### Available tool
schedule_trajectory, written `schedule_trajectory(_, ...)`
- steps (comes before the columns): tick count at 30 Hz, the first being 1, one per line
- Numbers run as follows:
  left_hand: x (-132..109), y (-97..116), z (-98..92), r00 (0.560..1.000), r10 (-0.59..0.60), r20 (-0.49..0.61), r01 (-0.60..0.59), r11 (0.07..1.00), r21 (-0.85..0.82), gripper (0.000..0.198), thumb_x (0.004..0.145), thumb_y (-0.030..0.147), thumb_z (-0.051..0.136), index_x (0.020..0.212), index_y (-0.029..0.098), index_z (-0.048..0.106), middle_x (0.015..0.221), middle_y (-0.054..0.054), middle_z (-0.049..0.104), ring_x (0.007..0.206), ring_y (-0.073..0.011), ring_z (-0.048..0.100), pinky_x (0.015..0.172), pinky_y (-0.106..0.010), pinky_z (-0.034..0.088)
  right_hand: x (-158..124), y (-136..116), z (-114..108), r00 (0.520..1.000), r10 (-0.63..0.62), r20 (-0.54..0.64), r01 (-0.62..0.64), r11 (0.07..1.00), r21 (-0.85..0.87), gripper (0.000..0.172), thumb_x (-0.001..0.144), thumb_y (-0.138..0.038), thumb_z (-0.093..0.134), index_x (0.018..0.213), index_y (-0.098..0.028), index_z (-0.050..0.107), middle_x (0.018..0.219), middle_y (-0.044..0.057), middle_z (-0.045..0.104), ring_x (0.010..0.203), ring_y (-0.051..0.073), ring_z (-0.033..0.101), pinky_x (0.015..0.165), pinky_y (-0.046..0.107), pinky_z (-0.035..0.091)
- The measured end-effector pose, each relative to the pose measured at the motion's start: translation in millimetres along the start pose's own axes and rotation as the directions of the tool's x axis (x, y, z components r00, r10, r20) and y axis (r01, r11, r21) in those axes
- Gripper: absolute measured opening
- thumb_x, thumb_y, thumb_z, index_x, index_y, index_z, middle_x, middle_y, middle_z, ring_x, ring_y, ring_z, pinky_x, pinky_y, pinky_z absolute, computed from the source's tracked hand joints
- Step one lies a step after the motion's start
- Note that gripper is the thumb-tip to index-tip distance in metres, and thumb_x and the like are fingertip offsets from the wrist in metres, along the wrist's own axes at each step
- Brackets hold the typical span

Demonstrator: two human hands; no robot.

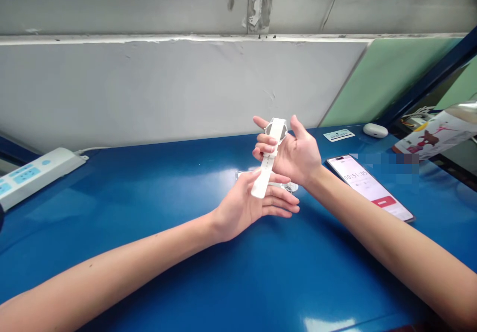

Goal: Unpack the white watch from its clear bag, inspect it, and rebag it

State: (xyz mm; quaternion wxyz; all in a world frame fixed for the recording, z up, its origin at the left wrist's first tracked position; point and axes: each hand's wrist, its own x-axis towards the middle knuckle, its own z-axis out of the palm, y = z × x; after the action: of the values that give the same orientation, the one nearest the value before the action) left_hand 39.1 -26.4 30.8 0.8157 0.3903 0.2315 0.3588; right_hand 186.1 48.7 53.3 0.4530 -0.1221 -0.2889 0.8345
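A white wristwatch (267,165) hangs in the air above the blue desk, its back and strap turned towards me. My right hand (298,148), palm up, has its fingers curled round the watch near the case (278,129), with the index finger and thumb pointing away. Lower down, my left hand (249,203) pinches the holed strap end between thumb and index finger, while its other fingers stretch out to the right. Behind the hands on the desk lies a small shiny object (291,187), mostly covered, so its kind is unclear.
A phone (363,183) showing a running timer lies right of my right wrist. Beyond it are a white card (339,134), a white earbud case (375,130) and a printed bottle (443,130). A power strip (40,175) sits far left on the blue desk (149,183). A wall panel borders the back.
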Motion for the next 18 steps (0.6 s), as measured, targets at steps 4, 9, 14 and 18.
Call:
schedule_trajectory(4,-4.5,4.8,5.5,0.97,0.227,-0.088,-0.168,0.886,0.433,0.041,0.091,0.041,0.061,0.126,0.017,0.058,0.113,-0.012,0.069,0.111,-0.028,0.063,0.097,-0.041,0.046,2.5,-2.8,-3.2,0.991,-0.089,-0.099,0.088,0.996,-0.013,0.042,0.099,-0.034,0.029,0.111,-0.017,0.065,0.066,-0.003,0.053,0.062,0.013,0.056,0.084,0.03,0.056)
schedule_trajectory(9,-2.0,12.2,-1.1,0.926,0.321,-0.199,-0.141,0.783,0.605,0.037,0.093,0.03,0.062,0.129,0.02,0.058,0.12,-0.01,0.069,0.118,-0.027,0.061,0.099,-0.037,0.047,6.1,0.4,-3.7,0.984,-0.14,-0.11,0.13,0.988,-0.088,0.023,0.096,-0.038,0.052,0.09,-0.021,0.067,0.067,-0.004,0.058,0.068,0.01,0.061,0.097,0.027,0.051)
schedule_trajectory(14,8.4,15.8,-12.4,0.917,0.374,-0.141,-0.245,0.805,0.54,0.035,0.095,0.028,0.06,0.129,0.019,0.059,0.133,-0.009,0.064,0.125,-0.0269,0.059,0.103,-0.037,0.045,4.7,8.7,-3.2,0.965,-0.249,-0.087,0.188,0.881,-0.433,0.021,0.081,-0.045,0.076,0.084,-0.025,0.071,0.075,-0.002,0.067,0.083,0.015,0.066,0.091,0.033,0.053)
schedule_trajectory(18,11.5,15.9,-12.8,0.915,0.367,-0.168,-0.249,0.84,0.483,0.038,0.088,0.025,0.071,0.123,0.015,0.059,0.119,-0.012,0.07,0.117,-0.0273,0.065,0.099,-0.038,0.05,0.7,13.4,-1.2,0.938,-0.346,-0.015,0.25,0.706,-0.662,0.018,0.078,-0.042,0.078,0.082,-0.025,0.077,0.106,0.002,0.072,0.098,0.018,0.064,0.083,0.03,0.052)
